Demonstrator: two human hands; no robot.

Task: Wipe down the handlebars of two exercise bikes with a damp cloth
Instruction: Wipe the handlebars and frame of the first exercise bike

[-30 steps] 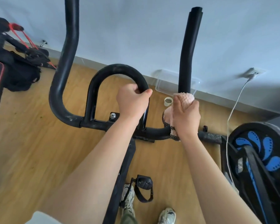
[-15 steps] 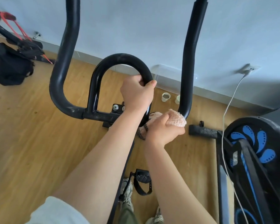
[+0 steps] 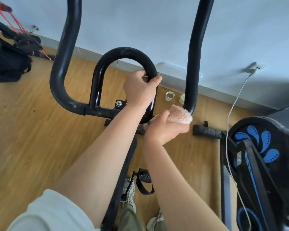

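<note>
Clamped around the pink cloth (image 3: 178, 116), the right hand (image 3: 163, 129) is pressing it against the lower bend of the right handlebar upright (image 3: 193, 67), where that tube curves inward toward the crossbar. The left hand (image 3: 140, 90) is closing its grip around the right side of the centre loop bar (image 3: 123, 53), with the thumb hooked over the tube, steadying the bike.

Compared with one second ago, the cloth is sitting lower and further inward: it was wrapped around the upright above the bend and is now bunching at the base of the curve. The left hand is keeping its hold on the loop throughout.

Judged from this, one downward stroke of the right upright is finishing. The left upright (image 3: 66, 52), the loop bar and the crossbar are likely still awaiting wiping, though their cleaned state cannot be told. A second bike with a blue-patterned flywheel cover (image 3: 260, 147) is standing just to the right; its handlebars are out of view.
</note>
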